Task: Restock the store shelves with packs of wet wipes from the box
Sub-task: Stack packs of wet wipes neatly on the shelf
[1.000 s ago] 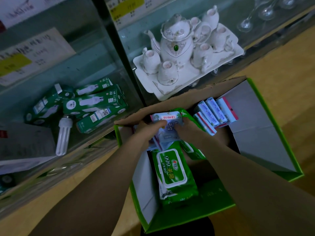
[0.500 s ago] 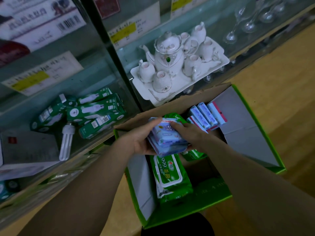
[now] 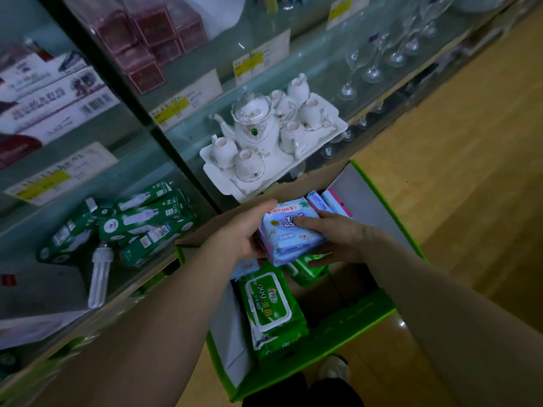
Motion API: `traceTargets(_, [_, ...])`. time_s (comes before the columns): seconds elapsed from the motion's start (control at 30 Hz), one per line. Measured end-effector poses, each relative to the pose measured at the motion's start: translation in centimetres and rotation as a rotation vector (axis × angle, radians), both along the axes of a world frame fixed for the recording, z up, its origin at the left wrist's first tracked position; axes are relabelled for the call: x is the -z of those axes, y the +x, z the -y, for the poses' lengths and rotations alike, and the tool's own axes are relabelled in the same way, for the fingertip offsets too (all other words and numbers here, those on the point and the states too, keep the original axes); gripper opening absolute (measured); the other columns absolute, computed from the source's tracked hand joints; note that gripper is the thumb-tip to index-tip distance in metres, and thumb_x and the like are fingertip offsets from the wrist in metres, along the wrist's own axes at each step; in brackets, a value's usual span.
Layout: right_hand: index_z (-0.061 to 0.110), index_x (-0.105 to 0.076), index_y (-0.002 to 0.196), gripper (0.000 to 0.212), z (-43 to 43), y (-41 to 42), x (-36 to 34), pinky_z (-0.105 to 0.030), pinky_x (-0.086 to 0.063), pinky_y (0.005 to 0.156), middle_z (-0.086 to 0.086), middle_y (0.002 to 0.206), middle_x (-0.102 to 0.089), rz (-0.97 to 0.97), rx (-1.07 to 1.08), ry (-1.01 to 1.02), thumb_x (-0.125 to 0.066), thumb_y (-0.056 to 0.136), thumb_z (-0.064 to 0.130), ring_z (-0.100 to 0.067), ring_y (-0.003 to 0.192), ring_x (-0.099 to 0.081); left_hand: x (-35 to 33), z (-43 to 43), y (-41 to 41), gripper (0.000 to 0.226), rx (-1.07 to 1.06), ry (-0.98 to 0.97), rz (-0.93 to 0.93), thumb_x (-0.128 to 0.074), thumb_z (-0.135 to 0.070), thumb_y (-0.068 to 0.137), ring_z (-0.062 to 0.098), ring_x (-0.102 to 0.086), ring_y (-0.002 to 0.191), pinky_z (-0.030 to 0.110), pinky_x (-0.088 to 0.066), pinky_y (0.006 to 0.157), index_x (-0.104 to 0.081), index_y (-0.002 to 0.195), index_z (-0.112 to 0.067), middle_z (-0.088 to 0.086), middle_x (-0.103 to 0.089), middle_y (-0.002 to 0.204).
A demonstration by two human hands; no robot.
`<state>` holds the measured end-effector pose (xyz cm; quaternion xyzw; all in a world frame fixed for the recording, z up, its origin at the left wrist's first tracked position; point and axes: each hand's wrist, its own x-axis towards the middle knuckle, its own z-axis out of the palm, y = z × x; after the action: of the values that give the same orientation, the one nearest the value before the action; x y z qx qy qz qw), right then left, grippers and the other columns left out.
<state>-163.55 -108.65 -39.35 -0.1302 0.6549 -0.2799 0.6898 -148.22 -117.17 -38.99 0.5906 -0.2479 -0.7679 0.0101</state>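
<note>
Head cam only here. Both hands are clamped on a small stack of light blue wet wipe packs [image 3: 289, 230], held just above the open top of the green cardboard box [image 3: 379, 201], toward its far end. The left hand [image 3: 239, 232] wraps the stack's left side with the thumb hooked over the far edge. The right hand [image 3: 342, 240] grips the right side, one finger lying across the printed top face and the others curled underneath. The stack sits flat, print up, and its long axis runs roughly near to far, with the near end swung a bit right.

Down in the box a green 999 wipes pack [image 3: 270, 306] lies lid-up, lengthwise along the box, and slim blue packs [image 3: 330, 201] stand at the far end. The glass shelves beside it hold a white tea set [image 3: 264, 133], green bulb boxes [image 3: 147, 218] and a bare bulb [image 3: 100, 274].
</note>
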Motion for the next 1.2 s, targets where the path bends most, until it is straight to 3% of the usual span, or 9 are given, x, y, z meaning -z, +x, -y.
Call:
traceTargets(0.13, [0.018, -0.059, 0.113, 0.036, -0.2, -1.0, -2.2, -0.032, -0.057, 0.065, -0.005, 0.097, -0.069, -0.035, 0.064, -0.07, -0.071, 0.083, 0.034, -0.019, 0.079, -0.065, -2.1, 0.3, -2.3, 0.048, 0.094, -0.096, 0.011, -0.067, -0.043, 0.086, 0.031, -0.068, 0.1, 0.049, -0.051, 0.094, -0.066, 0.118, -0.008, 0.016, -0.072, 0.106])
traceTargets(0.27, [0.02, -0.055, 0.116, 0.034, -0.8, -2.0, -4.6, -0.028, -0.053, 0.06, -0.004, 0.091, -0.064, -0.182, 0.145, -0.11, -0.056, 0.093, 0.045, -0.017, 0.072, -0.06, -5.0, 0.6, -4.4, 0.026, 0.254, -0.153, -0.034, -0.061, -0.035, 0.092, 0.02, -0.071, 0.062, 0.034, -0.057, 0.059, -0.065, 0.098, -0.01, 0.009, -0.074, 0.076])
traceTargets(0.5, [0.024, -0.049, 0.118, 0.027, -2.6, -4.4, -9.2, -0.026, -0.054, 0.047, -0.001, 0.085, -0.062, -0.219, 0.335, -0.198, -0.045, 0.099, 0.042, -0.016, 0.069, -0.061, -10.6, 0.1, -8.5, 0.023, 0.386, -0.21, -0.066, -0.061, -0.032, 0.092, 0.022, -0.07, 0.061, 0.035, -0.052, 0.061, -0.065, 0.091, -0.009, 0.009, -0.073, 0.069])
traceTargets(0.63, [0.022, -0.049, 0.115, 0.027, -4.1, -6.2, -11.8, -0.027, -0.053, 0.049, -0.001, 0.087, -0.059, -0.34, 0.442, -0.241, -0.042, 0.1, 0.043, -0.016, 0.07, -0.06, -13.1, -1.2, -11.9, 0.02, 0.425, -0.295, -0.083, -0.066, -0.031, 0.089, 0.024, -0.068, 0.063, 0.034, -0.056, 0.058, -0.065, 0.092, -0.011, 0.01, -0.072, 0.075])
traceTargets(0.7, [0.023, -0.048, 0.115, 0.026, -5.4, -7.1, -13.2, -0.028, -0.052, 0.05, -0.001, 0.088, -0.058, -0.393, 0.471, -0.243, -0.04, 0.1, 0.044, -0.016, 0.07, -0.059, -14.1, -2.3, -13.7, 0.022, 0.479, -0.367, -0.077, -0.066, -0.034, 0.088, 0.025, -0.066, 0.07, 0.036, -0.054, 0.067, -0.064, 0.096, -0.013, 0.01, -0.07, 0.086])
traceTargets(0.8, [0.023, -0.049, 0.116, 0.03, -8.1, -8.4, -15.3, -0.03, -0.054, 0.054, -0.002, 0.09, -0.058, -0.447, 0.502, -0.228, -0.038, 0.099, 0.045, -0.016, 0.071, -0.059, -16.0, -4.4, -16.0, 0.022, 0.567, -0.422, -0.091, -0.066, -0.034, 0.089, 0.026, -0.064, 0.072, 0.038, -0.053, 0.075, -0.063, 0.088, -0.013, 0.01, -0.068, 0.084])
traceTargets(1.0, [0.02, -0.05, 0.118, 0.032, -15.1, -10.4, -20.2, -0.032, -0.056, 0.058, -0.007, 0.1, -0.061, -0.544, 0.634, -0.252, -0.039, 0.1, 0.043, -0.019, 0.077, -0.06, -20.7, -9.9, -20.2, 0.032, 0.755, -0.47, -0.146, -0.065, -0.038, 0.088, 0.024, -0.066, 0.073, 0.034, -0.054, 0.066, -0.063, 0.108, -0.013, 0.009, -0.07, 0.092])
traceTargets(1.1, [0.02, -0.05, 0.113, 0.028, -19.7, -11.3, -23.0, -0.032, -0.057, 0.059, -0.008, 0.102, -0.063, -0.61, 0.709, -0.262, -0.04, 0.099, 0.042, -0.02, 0.081, -0.061, -23.5, -13.9, -22.1, 0.028, 0.846, -0.516, -0.184, -0.065, -0.039, 0.088, 0.021, -0.065, 0.067, 0.03, -0.051, 0.057, -0.062, 0.104, -0.015, 0.007, -0.07, 0.085])
traceTargets(1.2, [0.019, -0.05, 0.115, 0.028, -25.3, -11.6, -25.9, -0.031, -0.056, 0.057, -0.009, 0.105, -0.063, -0.682, 0.788, -0.278, -0.039, 0.1, 0.041, -0.02, 0.083, -0.062, -26.3, -19.1, -23.7, 0.031, 0.92, -0.529, -0.245, -0.066, -0.038, 0.088, 0.023, -0.066, 0.072, 0.033, -0.055, 0.066, -0.063, 0.107, -0.014, 0.009, -0.071, 0.093])
